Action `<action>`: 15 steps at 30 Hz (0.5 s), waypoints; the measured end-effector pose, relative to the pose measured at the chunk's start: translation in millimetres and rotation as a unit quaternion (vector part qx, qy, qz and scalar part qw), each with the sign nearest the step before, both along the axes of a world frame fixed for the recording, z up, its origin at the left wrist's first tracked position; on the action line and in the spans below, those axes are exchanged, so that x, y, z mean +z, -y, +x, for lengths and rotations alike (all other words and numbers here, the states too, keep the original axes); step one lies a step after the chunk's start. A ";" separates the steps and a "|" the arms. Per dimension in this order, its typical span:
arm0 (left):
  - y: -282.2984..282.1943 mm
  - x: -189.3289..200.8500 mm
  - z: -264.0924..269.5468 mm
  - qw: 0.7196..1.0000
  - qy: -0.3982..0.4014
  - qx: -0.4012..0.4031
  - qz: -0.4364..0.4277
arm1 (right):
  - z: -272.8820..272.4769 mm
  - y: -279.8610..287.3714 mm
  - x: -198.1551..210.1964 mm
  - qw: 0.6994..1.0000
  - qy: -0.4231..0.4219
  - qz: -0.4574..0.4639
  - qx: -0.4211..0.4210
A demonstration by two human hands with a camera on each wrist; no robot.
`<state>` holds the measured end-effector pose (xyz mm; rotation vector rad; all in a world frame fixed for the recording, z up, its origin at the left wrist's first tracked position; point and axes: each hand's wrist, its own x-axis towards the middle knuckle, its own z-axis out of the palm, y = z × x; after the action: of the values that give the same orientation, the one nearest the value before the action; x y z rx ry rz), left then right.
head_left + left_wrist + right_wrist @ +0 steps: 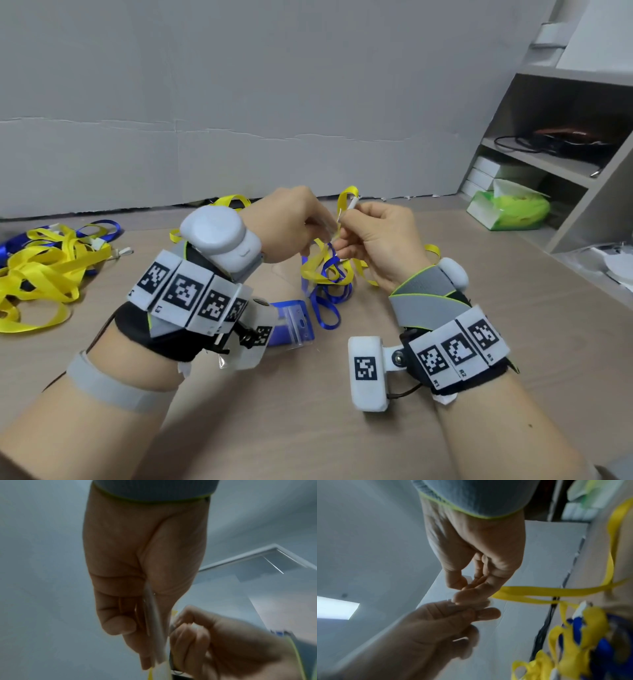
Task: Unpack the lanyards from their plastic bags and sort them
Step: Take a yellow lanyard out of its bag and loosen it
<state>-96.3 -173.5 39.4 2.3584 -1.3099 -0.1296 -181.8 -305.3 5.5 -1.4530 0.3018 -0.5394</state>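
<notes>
Both hands meet mid-table, left hand (291,222) and right hand (380,240) pinching a yellow lanyard (346,202), probably to free it from the tangle (329,274).

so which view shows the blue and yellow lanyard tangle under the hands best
The head view: the whole lanyard tangle hangs below both hands, in focus. The right wrist view catches it blurred at the lower right edge; the left wrist view shows only yellow scraps.

The right hand (476,545) and the left hand (440,623) meet fingertip to fingertip, pinching a yellow lanyard (539,592) that trails toward a tangle of yellow and blue lanyards (583,642).
</notes>
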 end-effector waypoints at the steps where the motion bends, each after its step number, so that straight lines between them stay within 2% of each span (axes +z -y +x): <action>1: 0.6 1.0 -2.2 1.000 0.029 0.007 0.002 | -0.8 0.1 3.3 0.999 -0.001 0.033 -0.001; 3: 4.4 0.7 -3.7 0.997 0.078 0.011 0.006 | -2.0 2.1 8.9 0.993 -0.007 0.114 0.001; 5: 3.6 0.9 -3.8 0.996 0.092 0.011 0.002 | -4.2 1.4 13.9 0.985 -0.012 0.172 0.010; 12: -13.3 12.6 -0.3 0.999 -0.021 -0.008 -0.048 | -12.3 3.0 26.1 0.982 -0.060 0.162 0.082; 15: -20.8 18.2 0.4 0.996 -0.076 -0.025 -0.035 | -14.3 8.8 30.1 0.979 -0.078 0.171 0.084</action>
<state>-95.9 -152.7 57.6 2.2117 -1.2809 -0.2695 -196.1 -314.1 35.6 -1.1736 0.3729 -0.2223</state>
